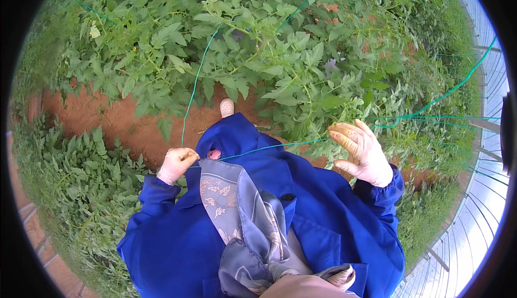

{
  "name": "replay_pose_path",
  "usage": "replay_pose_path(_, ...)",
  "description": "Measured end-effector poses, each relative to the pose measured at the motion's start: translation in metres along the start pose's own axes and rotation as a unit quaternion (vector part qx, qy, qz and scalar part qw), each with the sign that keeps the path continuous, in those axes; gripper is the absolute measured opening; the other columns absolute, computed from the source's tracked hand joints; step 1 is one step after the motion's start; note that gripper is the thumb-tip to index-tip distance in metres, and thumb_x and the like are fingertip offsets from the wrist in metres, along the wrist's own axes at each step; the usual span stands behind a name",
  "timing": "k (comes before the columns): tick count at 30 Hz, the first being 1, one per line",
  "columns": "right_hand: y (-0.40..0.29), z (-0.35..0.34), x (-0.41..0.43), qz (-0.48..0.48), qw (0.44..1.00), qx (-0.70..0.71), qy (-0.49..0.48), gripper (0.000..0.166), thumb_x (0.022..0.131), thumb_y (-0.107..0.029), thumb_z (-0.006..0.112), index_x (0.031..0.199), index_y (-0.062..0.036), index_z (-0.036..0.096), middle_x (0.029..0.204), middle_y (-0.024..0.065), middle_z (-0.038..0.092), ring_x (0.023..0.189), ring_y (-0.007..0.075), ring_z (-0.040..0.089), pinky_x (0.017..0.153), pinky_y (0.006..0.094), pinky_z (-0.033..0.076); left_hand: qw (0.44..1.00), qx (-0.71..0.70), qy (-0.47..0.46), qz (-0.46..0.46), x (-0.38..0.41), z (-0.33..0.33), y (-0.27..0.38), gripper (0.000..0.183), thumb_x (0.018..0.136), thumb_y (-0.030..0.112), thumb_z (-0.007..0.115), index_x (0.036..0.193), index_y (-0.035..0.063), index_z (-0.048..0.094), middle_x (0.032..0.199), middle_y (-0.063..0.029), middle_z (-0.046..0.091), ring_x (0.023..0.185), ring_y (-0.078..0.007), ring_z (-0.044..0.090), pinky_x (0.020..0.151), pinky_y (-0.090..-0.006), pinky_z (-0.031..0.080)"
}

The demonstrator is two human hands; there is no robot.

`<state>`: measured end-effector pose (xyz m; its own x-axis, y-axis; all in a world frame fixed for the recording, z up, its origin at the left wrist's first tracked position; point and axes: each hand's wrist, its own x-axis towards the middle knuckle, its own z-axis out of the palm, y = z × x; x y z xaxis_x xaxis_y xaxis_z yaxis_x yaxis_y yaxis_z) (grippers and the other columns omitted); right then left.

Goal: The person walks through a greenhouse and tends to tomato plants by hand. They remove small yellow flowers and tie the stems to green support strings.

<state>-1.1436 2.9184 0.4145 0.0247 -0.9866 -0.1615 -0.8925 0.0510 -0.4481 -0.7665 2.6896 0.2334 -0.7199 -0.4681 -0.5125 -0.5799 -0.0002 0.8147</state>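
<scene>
My left hand (177, 164), in a thin pale glove, pinches a green twine (196, 80) between thumb and fingers, at the left beside the grey patterned scarf (220, 197). From there one length runs up to a tomato plant (242, 27), and another crosses my blue coat (250, 225) to the right. My right hand (359, 148), gloved and stained yellowish at the fingers, is raised with its fingers apart, close to the twine's far end and the leaves. Whether the twine touches its fingertips, I cannot tell.
Dense tomato plants stand ahead and at both sides, with reddish soil (101, 116) between the rows. More green strings (452, 88) stretch at the right, near the curved greenhouse wall (480, 201). A light perforated shoe (227, 107) shows on the soil below the plants.
</scene>
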Motion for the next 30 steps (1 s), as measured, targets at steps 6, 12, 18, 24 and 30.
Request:
replay_pose_path(6,0.038,0.013,0.048,-0.141,0.886,0.400,0.186,0.037,0.086,-0.019,0.053,0.118,-0.0002,0.053,0.105,0.0129,0.063,0.100,0.0240,0.059,0.094,0.0374,0.039,0.936,-0.035,0.222,-0.272,-0.124,-0.032,-0.200,0.025,0.088,0.025,0.052,0.078,0.0054,0.062,0.048,0.0041,0.038,0.039,-0.0073,0.035,0.037,-0.0238,0.030)
replay_pose_path(12,0.059,0.012,0.153,0.011,0.820,0.428,0.380,0.060,0.084,-0.018,0.058,0.136,-0.0034,0.032,0.135,0.0111,0.041,0.125,0.0208,0.039,0.103,0.0345,0.030,0.839,0.269,-0.209,-0.425,-0.255,-0.043,-0.314,0.025,0.081,0.026,0.055,0.089,0.0047,0.065,0.074,-0.0115,0.064,0.070,-0.0254,0.062,0.064,-0.0366,0.049)
replay_pose_path(18,0.080,0.012,0.231,-0.029,0.841,0.400,0.364,0.071,0.084,-0.022,0.060,0.141,-0.0052,0.022,0.136,0.0088,0.038,0.128,0.0197,0.032,0.106,0.0359,0.023,0.944,0.274,0.185,-0.001,-0.021,-0.026,-0.121,0.023,0.085,0.012,0.051,0.103,0.0014,0.061,0.097,-0.0146,0.064,0.094,-0.0278,0.060,0.083,-0.0344,0.047)
replay_pose_path(24,0.096,0.040,0.262,0.015,0.816,0.495,0.299,0.045,0.086,-0.017,0.057,0.127,-0.0015,0.044,0.088,0.0018,0.060,0.088,0.0106,0.054,0.091,0.0279,0.036,0.963,-0.174,0.043,0.201,0.245,0.027,0.050,0.033,0.087,0.007,0.047,0.118,0.0015,0.052,0.114,-0.0067,0.059,0.104,-0.0151,0.054,0.092,-0.0265,0.039)
replay_pose_path(30,0.121,0.067,0.228,0.137,0.793,0.483,0.345,0.030,0.091,-0.019,0.049,0.115,-0.0015,0.054,0.078,0.0014,0.059,0.084,0.0118,0.055,0.083,0.0262,0.039,0.879,-0.436,-0.182,0.059,0.287,0.089,0.105,0.036,0.087,0.015,0.045,0.120,0.0027,0.053,0.119,-0.0056,0.056,0.116,-0.0148,0.041,0.098,-0.0302,0.029)
